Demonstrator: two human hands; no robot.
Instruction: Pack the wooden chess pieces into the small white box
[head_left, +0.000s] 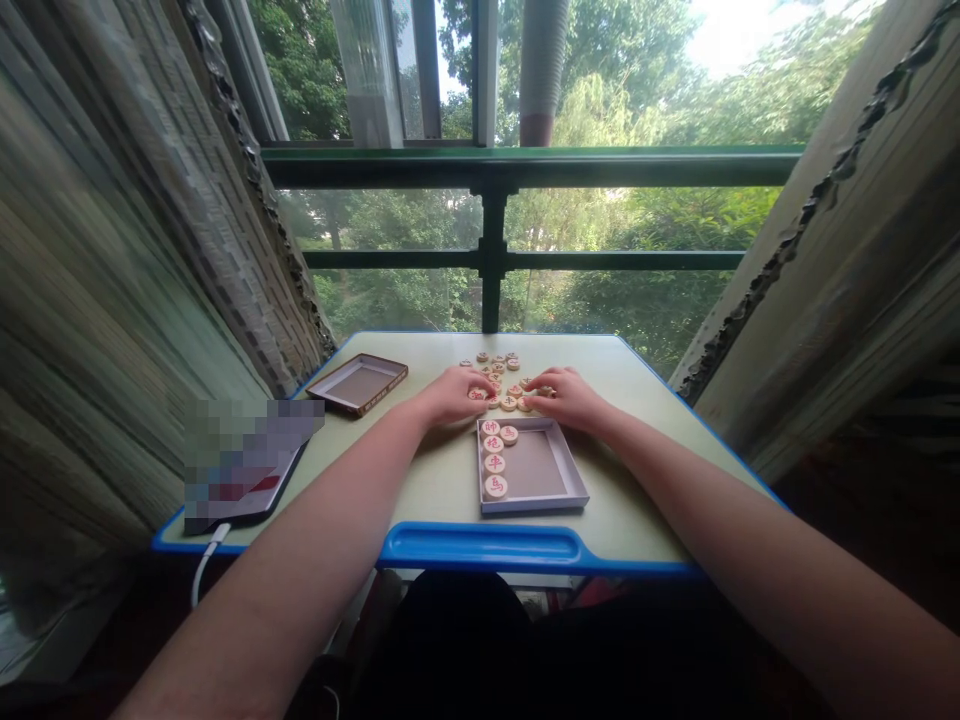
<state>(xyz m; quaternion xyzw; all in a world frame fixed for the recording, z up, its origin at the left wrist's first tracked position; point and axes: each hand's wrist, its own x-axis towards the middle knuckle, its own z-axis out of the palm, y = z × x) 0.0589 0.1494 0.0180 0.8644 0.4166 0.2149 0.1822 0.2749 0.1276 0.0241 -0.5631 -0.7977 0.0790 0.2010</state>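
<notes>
Far side: window (486,70), green rail (375,168) across it, upright post (492,290) at mid-span. Trees (637,110) outside; daylight enters, brightest to the right. Curtains (112,200) hang left and right. I note one table (424,485), pale top, blue edge, standing before the window.

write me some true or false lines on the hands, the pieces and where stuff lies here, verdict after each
1. The near box holds five round pieces. True.
2. The pieces in that box run along its right wall. False: four run along the left wall, with the fifth beside them near the far end.
3. The left hand and the right hand are both at the loose pieces beyond the box. True.
4. A brown tray lies to the left of the left hand. True.
5. The loose pieces all lie in that tray. False: they lie on the table, beyond the box.
</notes>
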